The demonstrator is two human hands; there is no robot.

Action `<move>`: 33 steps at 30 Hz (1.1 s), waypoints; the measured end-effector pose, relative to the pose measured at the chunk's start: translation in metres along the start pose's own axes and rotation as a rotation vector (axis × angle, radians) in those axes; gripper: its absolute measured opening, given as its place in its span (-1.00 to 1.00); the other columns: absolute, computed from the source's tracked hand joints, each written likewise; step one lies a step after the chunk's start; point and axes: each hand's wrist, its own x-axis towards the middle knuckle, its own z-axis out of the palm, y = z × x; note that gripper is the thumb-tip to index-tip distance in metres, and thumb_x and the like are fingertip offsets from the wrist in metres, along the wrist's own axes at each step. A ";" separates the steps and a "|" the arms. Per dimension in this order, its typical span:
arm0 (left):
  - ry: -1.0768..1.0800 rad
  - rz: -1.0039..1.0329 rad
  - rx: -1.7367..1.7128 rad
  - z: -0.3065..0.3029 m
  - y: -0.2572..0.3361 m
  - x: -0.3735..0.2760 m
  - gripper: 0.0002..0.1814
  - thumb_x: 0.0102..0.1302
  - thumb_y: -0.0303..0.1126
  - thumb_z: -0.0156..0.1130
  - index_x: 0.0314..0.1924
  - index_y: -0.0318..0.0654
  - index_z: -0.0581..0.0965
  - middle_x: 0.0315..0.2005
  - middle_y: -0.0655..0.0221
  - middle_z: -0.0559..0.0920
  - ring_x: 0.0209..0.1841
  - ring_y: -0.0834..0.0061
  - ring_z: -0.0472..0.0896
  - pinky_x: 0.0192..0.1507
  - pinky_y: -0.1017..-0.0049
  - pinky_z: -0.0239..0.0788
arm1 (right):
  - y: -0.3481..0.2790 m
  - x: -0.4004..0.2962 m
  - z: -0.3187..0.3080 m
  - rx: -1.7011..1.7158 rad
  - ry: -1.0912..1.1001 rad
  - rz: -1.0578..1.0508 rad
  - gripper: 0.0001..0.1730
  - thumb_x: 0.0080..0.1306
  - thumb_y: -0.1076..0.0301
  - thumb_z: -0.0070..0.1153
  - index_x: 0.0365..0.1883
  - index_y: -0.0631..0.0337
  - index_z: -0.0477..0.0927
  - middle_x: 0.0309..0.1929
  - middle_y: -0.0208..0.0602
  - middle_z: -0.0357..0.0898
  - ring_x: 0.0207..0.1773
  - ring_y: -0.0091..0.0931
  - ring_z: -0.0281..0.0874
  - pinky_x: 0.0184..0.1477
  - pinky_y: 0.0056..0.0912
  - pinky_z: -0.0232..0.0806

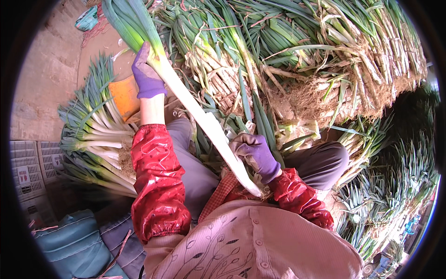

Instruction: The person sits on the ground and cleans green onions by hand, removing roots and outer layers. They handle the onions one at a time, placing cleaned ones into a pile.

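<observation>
A thick leek-like scallion (195, 104) slants across my lap, its green leaves up at the left and its white root end down near my waist. My left hand (148, 71), in a purple work glove, grips it where the white shaft turns green. Against the lower white shaft, my right hand (256, 153) rests with curled fingers, also gloved in purple. Whether it pinches any outer skin is hidden. Stripped pale leaf scraps (296, 134) lie just beyond the right hand.
Large bundles of unpeeled scallions (223, 73) with brown roots are heaped ahead and right. A fan of clean white-stalked scallions (101, 136) lies left, beside an orange plastic piece (123, 97). Plastic crates (26, 171) stand far left. More scallions (393, 188) lie along the right.
</observation>
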 end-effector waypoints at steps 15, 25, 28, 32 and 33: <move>0.009 0.006 -0.094 -0.015 0.012 0.006 -0.64 0.36 -0.07 0.01 -0.19 -0.26 0.48 -0.45 0.26 0.56 -0.50 0.34 0.53 -0.50 0.39 0.42 | 0.048 -0.005 -0.040 -0.829 -0.345 -0.396 -0.85 0.08 0.46 0.07 -0.37 0.25 0.61 -0.50 -0.38 0.55 -0.42 -0.44 0.54 -0.35 -0.39 0.37; 0.020 0.035 -0.024 -0.028 0.016 0.012 -0.67 0.36 -0.09 -0.02 -0.21 -0.24 0.45 -0.49 0.24 0.55 -0.52 0.34 0.52 -0.49 0.38 0.41 | -0.020 -0.024 -0.028 0.122 -0.212 0.015 -0.62 0.11 0.39 0.21 -0.13 0.46 0.58 -0.24 -0.27 0.57 -0.17 -0.59 0.52 -0.20 -0.57 0.36; 0.039 -0.006 0.023 -0.040 0.020 0.016 -0.61 0.34 -0.01 0.02 -0.21 -0.23 0.48 -0.46 0.26 0.56 -0.52 0.31 0.52 -0.49 0.35 0.40 | -0.019 -0.029 -0.040 -0.115 -0.388 -0.275 -0.57 0.13 0.14 0.18 -0.31 0.43 0.63 -0.37 -0.25 0.62 -0.40 -0.55 0.54 -0.32 -0.54 0.38; 0.128 0.062 0.058 -0.059 0.027 0.019 -0.71 0.34 -0.12 0.07 -0.19 -0.20 0.49 -0.47 0.31 0.55 -0.55 0.35 0.52 -0.56 0.38 0.39 | -0.043 -0.093 -0.070 -0.317 -0.290 0.061 -0.63 0.15 0.17 0.21 -0.44 0.41 0.64 -0.54 -0.29 0.60 -0.56 -0.52 0.51 -0.47 -0.55 0.32; 0.173 0.098 0.074 -0.055 0.029 0.018 -0.76 0.34 -0.18 0.08 -0.17 -0.19 0.48 -0.48 0.32 0.55 -0.57 0.36 0.51 -0.59 0.38 0.39 | -0.042 -0.109 -0.074 -0.385 -0.263 0.013 -0.78 0.10 0.33 0.17 -0.50 0.37 0.64 -0.59 -0.33 0.59 -0.59 -0.54 0.50 -0.49 -0.55 0.32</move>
